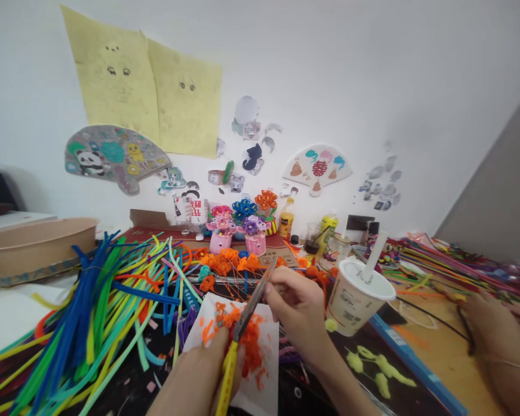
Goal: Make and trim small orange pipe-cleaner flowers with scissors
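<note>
- The left hand [199, 375] is closed around the yellow-handled metal scissors [238, 336].
- The scissors' long axis slants away from that hand, up and to the right, so the blade tips lie right beside the right hand [301, 297].
- The right hand's fingertips are bunched narrowly; whether they pinch anything, I cannot tell.
- Below the blades, fluffy orange clippings [253, 349] lie heaped on a white paper sheet [266, 398], nearer the left hand.
- A white lidded paper cup [346, 309] stands just beyond the right hand's outer side.
</note>
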Available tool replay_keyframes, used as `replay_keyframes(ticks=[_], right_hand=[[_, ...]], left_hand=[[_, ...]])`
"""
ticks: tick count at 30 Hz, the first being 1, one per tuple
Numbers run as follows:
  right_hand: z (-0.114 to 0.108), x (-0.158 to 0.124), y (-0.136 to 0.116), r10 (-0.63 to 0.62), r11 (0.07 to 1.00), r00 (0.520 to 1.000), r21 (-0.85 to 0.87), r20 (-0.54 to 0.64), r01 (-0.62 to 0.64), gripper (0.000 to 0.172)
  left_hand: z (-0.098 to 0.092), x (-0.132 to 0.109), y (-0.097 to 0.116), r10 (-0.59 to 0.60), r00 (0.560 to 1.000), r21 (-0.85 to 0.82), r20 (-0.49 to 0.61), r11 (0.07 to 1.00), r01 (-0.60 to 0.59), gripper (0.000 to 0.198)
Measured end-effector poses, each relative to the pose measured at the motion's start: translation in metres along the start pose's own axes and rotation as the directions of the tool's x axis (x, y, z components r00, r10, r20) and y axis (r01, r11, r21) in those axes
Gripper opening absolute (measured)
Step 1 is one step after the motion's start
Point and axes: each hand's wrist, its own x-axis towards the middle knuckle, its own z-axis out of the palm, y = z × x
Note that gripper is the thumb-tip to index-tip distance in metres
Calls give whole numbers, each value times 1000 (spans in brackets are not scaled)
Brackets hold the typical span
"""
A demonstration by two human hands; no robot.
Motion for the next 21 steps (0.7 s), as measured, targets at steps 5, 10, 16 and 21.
replay_keyframes(ticks=[5, 10, 16, 21], right_hand=[[0, 0, 1, 28, 999, 999, 44, -19, -27, 23], [0, 0, 0, 93, 981, 995, 172, -38, -85, 17], [-4, 4, 0, 170, 938, 983, 319, -68, -140, 18], [-7, 9, -2, 258, 849, 963, 495, -79, -186, 14]], left_hand=[[-2, -4, 4, 100, 994, -84, 34, 992, -97, 34], [-8, -3, -6, 101, 995, -221, -18, 970, -103, 31], [-35, 12, -26, 33, 984, 109, -173, 994, -14, 36], [-53, 10, -43, 379, 889, 696, -256, 710, -102, 35]])
